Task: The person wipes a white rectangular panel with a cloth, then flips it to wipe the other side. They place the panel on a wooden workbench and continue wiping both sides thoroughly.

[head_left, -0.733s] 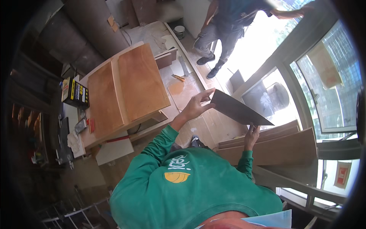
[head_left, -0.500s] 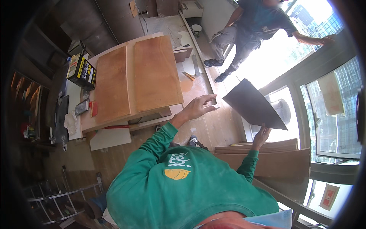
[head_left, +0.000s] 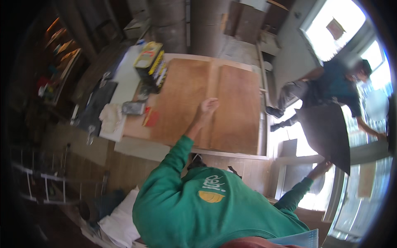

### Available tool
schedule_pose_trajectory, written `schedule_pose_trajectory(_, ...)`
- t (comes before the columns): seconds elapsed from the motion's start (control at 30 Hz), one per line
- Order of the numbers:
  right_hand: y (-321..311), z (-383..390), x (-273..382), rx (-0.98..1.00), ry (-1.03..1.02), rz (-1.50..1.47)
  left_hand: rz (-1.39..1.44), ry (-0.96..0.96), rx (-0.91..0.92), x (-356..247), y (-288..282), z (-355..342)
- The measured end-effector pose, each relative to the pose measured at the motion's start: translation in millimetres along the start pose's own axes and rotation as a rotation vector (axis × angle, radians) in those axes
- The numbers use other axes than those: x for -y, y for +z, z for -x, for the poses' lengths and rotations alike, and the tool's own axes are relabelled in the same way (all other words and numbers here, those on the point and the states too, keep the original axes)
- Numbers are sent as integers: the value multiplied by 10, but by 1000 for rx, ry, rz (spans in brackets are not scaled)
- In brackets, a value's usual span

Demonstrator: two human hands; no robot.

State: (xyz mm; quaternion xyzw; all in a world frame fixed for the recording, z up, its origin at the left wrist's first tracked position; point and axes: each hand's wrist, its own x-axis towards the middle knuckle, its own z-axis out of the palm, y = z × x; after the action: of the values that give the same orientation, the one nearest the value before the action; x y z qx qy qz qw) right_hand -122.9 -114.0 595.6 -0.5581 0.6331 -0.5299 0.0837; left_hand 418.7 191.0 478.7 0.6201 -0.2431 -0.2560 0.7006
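Note:
Two reddish-brown wooden panels, a left one [head_left: 184,91] and a right one [head_left: 236,111], lie side by side on the worktable [head_left: 136,129]. My left hand [head_left: 208,108] is over the strip between them, with nothing visible in it. Its fingers look bent but are blurred, and whether it touches the wood I cannot tell. Out to the far right, my right hand [head_left: 322,168] grips a thin dark sheet [head_left: 324,132] by its near edge. The sheet is held up, tilted, and partly covers the other person [head_left: 341,82].
A black-and-yellow can [head_left: 151,66] stands at the table's left, near a grey block [head_left: 133,108], a red piece [head_left: 151,117] and a crumpled pale cloth [head_left: 111,118]. Windows line the right side. A metal ladder [head_left: 62,186] is at lower left.
The view has turned, bringing the table to the middle. My left hand has come over the panels, its fingers less spread. My right hand holds the dark sheet farther out to the right.

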Motion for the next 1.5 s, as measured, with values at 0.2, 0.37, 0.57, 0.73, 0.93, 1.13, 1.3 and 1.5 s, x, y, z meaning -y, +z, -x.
schedule_pose_trajectory(0.2, 842, -948, -294, -126, -394, 93, -236, 17, -10, 186, 294, -530)
schedule_pose_trajectory(0.37, 1443, -1065, 258, -54, -365, 71, -285, -13, -47, 155, 400, -706)
schedule_pose_trajectory(0.57, 1696, -933, 186, 61, -289, 71, -481, 36, -34, 63, 467, -1253)
schedule_pose_trajectory(0.73, 1452, -490, -378, 172, -87, 158, -640, 239, 70, -36, 553, -1837)
schedule_pose_trajectory(0.93, 724, 470, -1345, -119, -171, 370, -801, 283, 324, -61, 850, -2517)
schedule_pose_trajectory(1.13, -244, 1292, -1223, -151, 151, 660, -1111, 250, 452, -152, 1141, -2631)
schedule_pose_trajectory(1.3, -613, 1575, -1411, -162, 279, 543, -1178, 317, 564, -103, 1544, -2678)
schedule_pose_trajectory(1.5, -730, 1546, -1784, -105, 381, 296, -1225, 226, 601, -78, 1850, -2697)
